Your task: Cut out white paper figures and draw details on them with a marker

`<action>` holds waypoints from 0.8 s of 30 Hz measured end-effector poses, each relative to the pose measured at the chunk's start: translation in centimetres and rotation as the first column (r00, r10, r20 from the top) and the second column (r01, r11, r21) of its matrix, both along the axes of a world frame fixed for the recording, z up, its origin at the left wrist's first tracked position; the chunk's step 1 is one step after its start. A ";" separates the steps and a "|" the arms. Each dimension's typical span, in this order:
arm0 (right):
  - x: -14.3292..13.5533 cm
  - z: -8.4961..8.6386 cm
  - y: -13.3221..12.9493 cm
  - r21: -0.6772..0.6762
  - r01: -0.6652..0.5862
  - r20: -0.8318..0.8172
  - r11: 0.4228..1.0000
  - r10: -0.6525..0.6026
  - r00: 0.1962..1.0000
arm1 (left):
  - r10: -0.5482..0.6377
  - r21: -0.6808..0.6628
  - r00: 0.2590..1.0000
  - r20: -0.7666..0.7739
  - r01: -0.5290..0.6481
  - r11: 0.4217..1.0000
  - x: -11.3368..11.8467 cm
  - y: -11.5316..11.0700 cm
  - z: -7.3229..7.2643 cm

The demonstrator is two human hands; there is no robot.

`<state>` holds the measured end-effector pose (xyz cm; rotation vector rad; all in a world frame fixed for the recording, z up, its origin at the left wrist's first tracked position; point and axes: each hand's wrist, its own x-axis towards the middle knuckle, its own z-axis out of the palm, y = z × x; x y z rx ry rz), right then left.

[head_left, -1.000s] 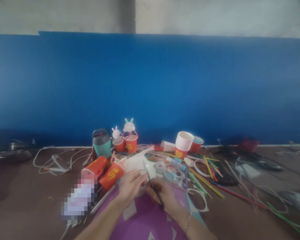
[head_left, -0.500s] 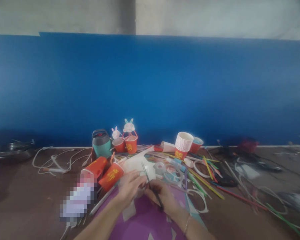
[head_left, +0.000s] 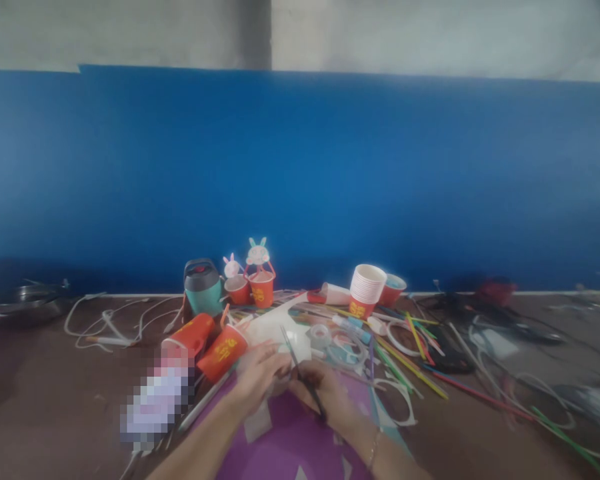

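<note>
My right hand (head_left: 325, 393) is closed on a pair of dark scissors (head_left: 309, 385), whose thin blades point up and away. Close beside it, my left hand (head_left: 263, 377) has its fingers bent together on a small pale piece, blurred and partly hidden between the hands. Both hands are over a purple sheet (head_left: 290, 443) with pale scraps on it. Just beyond my fingers lies white paper (head_left: 273, 328). Left of my left hand, a red paper cup (head_left: 223, 351) lies tilted on its side.
A teal and grey container (head_left: 203, 290) stands at the back left, near a red cup (head_left: 263, 290) with a rabbit figure. Stacked cups (head_left: 367, 287) stand right of centre. Coloured sticks (head_left: 413, 367), tape rolls and cables lie to the right.
The scissors' blade tips have shifted very slightly to the left. Both hands keep almost the same place and grip.
</note>
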<state>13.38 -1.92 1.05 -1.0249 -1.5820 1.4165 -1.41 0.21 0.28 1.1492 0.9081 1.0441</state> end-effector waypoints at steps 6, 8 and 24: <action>0.0 -0.5 0.1 0.003 0.003 0.033 1.000 -0.003 0.999 | -0.016 0.006 0.999 0.028 0.016 1.000 -0.1 0.2 0.1; 0.1 -0.7 0.2 0.003 -0.007 0.037 1.000 0.007 0.999 | -0.017 0.005 0.999 0.034 0.016 1.000 -0.1 0.3 0.0; 0.6 -1.2 0.8 -0.044 0.148 -0.082 0.988 -0.151 0.985 | -0.096 0.001 0.977 -0.192 0.098 0.995 0.0 -0.2 0.5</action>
